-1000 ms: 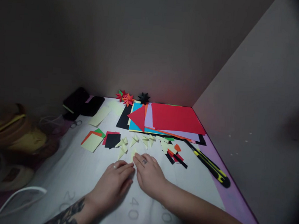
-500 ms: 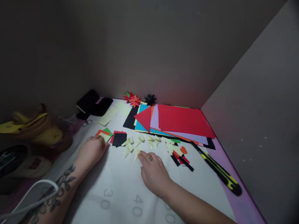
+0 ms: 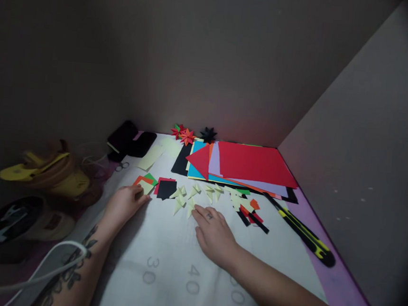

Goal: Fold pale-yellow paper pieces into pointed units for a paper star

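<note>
My left hand [image 3: 125,205] rests at the near left edge of a small pile of paper squares, pale yellow [image 3: 146,187] over orange and green. Its fingers are bent at the pile, with a gap between thumb and forefinger; the square still lies flat. My right hand [image 3: 216,230] is open, palm down, fingers stretched out. Its fingertips touch a folded pale yellow paper piece [image 3: 191,209]. Several similar folded pieces [image 3: 180,201] lie around it. Between the hands, a black paper square [image 3: 166,189] overlaps a red one.
Paper scraps [image 3: 252,214] and a yellow-black utility knife [image 3: 304,233] lie right. Coloured sheets [image 3: 256,164] and folded paper stars [image 3: 187,136] sit by the back wall. Small scissors [image 3: 122,167], a dark case [image 3: 123,136], caps [image 3: 8,221] and a white cable [image 3: 71,243] are left.
The view has shifted slightly, moving the scene to the right. My left forefinger has drawn back, uncovering more of the pale yellow square. My right hand stays at the folded piece.
</note>
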Motion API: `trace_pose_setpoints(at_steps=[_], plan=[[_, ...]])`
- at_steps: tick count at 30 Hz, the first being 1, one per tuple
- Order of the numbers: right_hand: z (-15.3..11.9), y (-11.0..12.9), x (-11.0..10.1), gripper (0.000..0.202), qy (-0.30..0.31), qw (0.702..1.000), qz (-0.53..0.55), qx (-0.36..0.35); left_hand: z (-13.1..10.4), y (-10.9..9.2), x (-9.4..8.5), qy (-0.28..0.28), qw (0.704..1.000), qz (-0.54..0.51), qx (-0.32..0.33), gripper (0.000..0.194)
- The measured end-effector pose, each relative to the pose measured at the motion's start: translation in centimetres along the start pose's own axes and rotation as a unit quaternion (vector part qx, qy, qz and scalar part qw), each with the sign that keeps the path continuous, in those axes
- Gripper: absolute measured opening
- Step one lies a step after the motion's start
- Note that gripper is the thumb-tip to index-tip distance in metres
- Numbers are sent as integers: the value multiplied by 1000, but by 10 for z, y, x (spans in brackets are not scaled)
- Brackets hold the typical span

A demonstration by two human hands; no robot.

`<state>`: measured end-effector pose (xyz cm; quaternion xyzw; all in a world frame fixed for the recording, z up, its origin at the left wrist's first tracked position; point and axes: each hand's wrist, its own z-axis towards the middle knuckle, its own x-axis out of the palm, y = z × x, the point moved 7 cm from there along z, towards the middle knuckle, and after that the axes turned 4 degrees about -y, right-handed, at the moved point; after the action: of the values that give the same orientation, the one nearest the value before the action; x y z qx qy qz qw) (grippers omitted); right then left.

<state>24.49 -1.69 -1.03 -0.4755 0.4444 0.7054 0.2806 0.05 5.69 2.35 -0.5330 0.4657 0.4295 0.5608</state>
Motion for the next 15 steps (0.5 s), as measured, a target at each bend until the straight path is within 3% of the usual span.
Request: trace_pose_setpoints(at_steps=[4,7,15], plan=[[-1,0,0,45,-2,1000,-2,-2,1,1,4,-11,1000,-9,9,33],[-1,0,0,44,-6,1000,-6,-5,4,9,7,-54,998,-6,-10,25],[-1,0,0,44,-5,1000,-4,-6,7,20,17,-68,996,23,-45,39]])
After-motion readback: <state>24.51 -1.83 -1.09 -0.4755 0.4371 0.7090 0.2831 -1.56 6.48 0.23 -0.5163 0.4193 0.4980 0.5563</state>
